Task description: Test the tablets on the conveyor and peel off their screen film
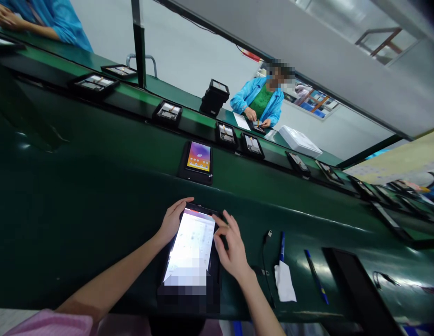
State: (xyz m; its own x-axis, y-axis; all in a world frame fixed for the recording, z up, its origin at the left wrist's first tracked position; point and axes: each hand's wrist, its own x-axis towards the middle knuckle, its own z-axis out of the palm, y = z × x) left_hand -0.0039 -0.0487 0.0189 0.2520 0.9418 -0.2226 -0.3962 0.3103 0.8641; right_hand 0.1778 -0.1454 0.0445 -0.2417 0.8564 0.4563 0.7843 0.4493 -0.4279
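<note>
A black tablet (192,245) with a bright lit screen lies on the green bench in front of me. My left hand (172,221) grips its upper left corner, fingers curled over the top edge. My right hand (231,247) rests at its right edge, fingers spread, with one fingertip touching the screen near the top right. A second tablet (198,160) showing a colourful home screen lies farther away at the belt's near edge.
Several opened tablets on black trays ride the green conveyor belt (133,100). A cable (265,254), two blue pens (281,246), a white paper scrap (285,281) and a dark tablet (356,284) lie to my right. A person in a blue coat (260,100) works across the belt.
</note>
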